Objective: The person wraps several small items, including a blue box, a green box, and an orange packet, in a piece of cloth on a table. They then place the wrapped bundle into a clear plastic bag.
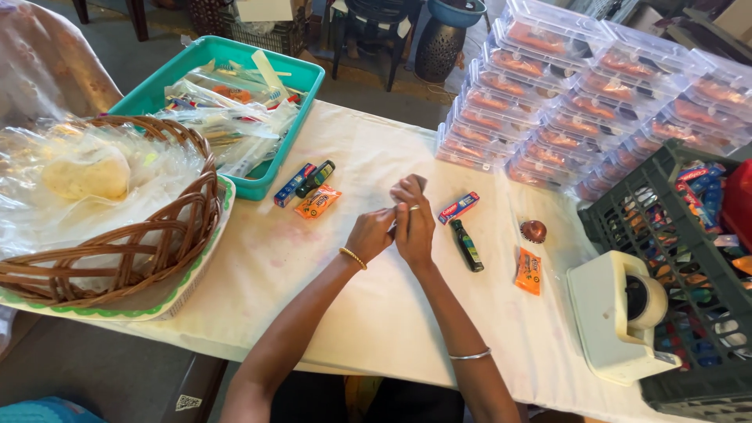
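Over a white-covered table (376, 313), the left hand (370, 233) and right hand (413, 219) are pressed together, fingers pinched narrowly around something too small to identify. A small dark bottle (467, 245) and orange sachet (529, 271) lie just beside; a steady, gentle pinch seems best.

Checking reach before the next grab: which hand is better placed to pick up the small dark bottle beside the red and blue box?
Probably the right hand. The small dark bottle and the red and blue box lie just to its right, while the left hand would have to cross over it.
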